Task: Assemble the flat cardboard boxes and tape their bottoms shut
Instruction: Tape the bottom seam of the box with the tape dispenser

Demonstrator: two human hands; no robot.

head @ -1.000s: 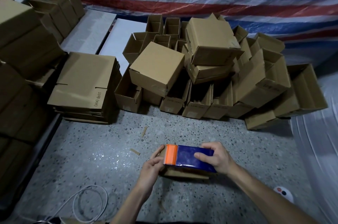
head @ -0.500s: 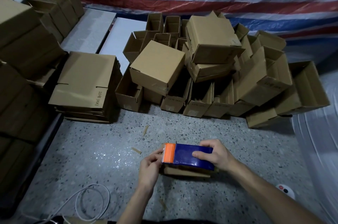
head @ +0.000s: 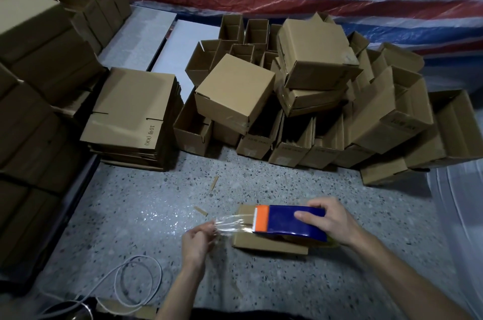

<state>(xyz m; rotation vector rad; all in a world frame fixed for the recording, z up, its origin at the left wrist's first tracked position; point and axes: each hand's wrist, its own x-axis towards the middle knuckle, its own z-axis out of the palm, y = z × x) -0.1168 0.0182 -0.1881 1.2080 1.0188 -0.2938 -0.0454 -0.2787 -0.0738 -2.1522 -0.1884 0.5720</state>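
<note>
Left grip (head: 197, 240) has pulled glossy clear tape (head: 230, 225) out, pinching it; right grip (head: 332, 220) holds blue dispenser (head: 290, 223).

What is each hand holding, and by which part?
Right hand grips the blue-and-orange handheld tape dispenser across its blue body. Left hand pinches the free end of the clear tape strip drawn out from the orange toothed end.

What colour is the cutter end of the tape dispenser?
Orange: the cutter end contrasts with the dark blue tape dispenser body. The head view shows it.
</note>
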